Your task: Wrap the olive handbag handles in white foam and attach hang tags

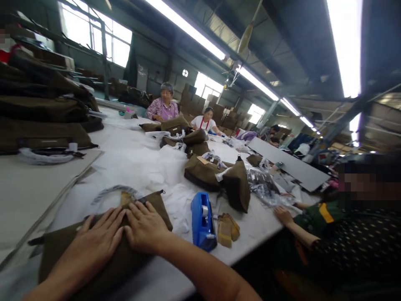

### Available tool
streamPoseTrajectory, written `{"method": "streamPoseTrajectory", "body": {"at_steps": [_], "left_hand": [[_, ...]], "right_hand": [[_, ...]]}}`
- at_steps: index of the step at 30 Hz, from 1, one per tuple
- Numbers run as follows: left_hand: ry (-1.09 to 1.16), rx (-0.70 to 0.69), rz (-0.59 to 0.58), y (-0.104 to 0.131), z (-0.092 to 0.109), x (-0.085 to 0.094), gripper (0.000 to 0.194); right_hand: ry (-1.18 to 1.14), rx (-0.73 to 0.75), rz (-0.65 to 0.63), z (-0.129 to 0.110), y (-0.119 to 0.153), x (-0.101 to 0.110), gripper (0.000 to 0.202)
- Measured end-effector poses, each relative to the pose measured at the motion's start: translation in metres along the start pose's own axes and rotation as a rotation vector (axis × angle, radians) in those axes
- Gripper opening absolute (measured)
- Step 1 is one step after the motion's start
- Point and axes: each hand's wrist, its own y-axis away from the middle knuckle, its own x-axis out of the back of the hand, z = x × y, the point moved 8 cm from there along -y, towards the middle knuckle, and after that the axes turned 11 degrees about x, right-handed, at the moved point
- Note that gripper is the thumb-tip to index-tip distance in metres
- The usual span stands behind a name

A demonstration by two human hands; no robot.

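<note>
An olive-brown bag [125, 259] lies flat on the white table in front of me, its plastic-wrapped handle [108, 190] curving out at the far side. My left hand [105, 232] rests palm down on the bag with the fingers stretched out. Beside it, touching near the thumbs, my right hand [142, 223] also presses flat on the bag's upper edge. A small tan tag [125, 198] shows just beyond the fingertips. To the right of the bag stands a blue tape dispenser [203, 221], with several tan paper tags [228, 229] next to it.
Several brown bags [216, 171] with wrapped handles sit mid-table. More bags are stacked at the left [46, 108]. White sheeting [140, 167] covers part of the table. A co-worker's hand [284, 215] rests at the right edge; two people sit at the far side.
</note>
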Motion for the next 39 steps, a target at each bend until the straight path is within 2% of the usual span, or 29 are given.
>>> {"method": "streamPoseTrajectory", "body": {"at_steps": [7, 13, 15, 19, 22, 25, 27, 29, 31, 34, 39], "left_hand": [[-0.124, 0.002, 0.074, 0.001, 0.02, 0.003, 0.059], [-0.099, 0.035, 0.073, 0.003, 0.015, -0.007, 0.059], [-0.077, 0.086, 0.011, 0.002, 0.012, -0.014, 0.06], [-0.026, 0.207, -0.225, 0.001, 0.007, -0.03, 0.063], [-0.016, 0.215, -0.294, -0.003, 0.005, -0.025, 0.062], [-0.028, 0.231, -0.317, -0.008, -0.006, -0.011, 0.062], [-0.046, 0.276, -0.325, -0.008, -0.017, -0.002, 0.068], [-0.059, 0.315, -0.337, -0.001, -0.027, 0.003, 0.075], [-0.05, 0.32, -0.35, 0.008, -0.032, 0.002, 0.076], [-0.016, 0.293, -0.325, 0.02, -0.034, -0.004, 0.075], [0.009, 0.264, -0.222, 0.025, -0.032, -0.012, 0.076]], "right_hand": [[-0.054, -0.015, -0.049, 0.002, 0.002, -0.013, 0.059], [-0.172, -0.045, -0.045, 0.01, -0.001, -0.033, 0.062], [-0.183, -0.056, -0.032, 0.013, 0.0, -0.039, 0.062], [-0.177, -0.066, -0.033, 0.013, 0.0, -0.044, 0.061], [-0.195, -0.075, -0.087, 0.014, -0.004, -0.04, 0.061], [-0.192, -0.079, -0.093, 0.022, -0.01, -0.022, 0.053], [-0.175, -0.127, -0.055, 0.034, -0.009, -0.01, 0.059], [-0.179, -0.187, -0.05, 0.047, -0.004, -0.008, 0.074], [-0.205, -0.213, -0.084, 0.056, 0.003, -0.015, 0.084], [-0.264, -0.204, -0.139, 0.061, 0.009, -0.031, 0.087], [-0.293, -0.198, -0.172, 0.062, 0.007, -0.046, 0.079]]}}
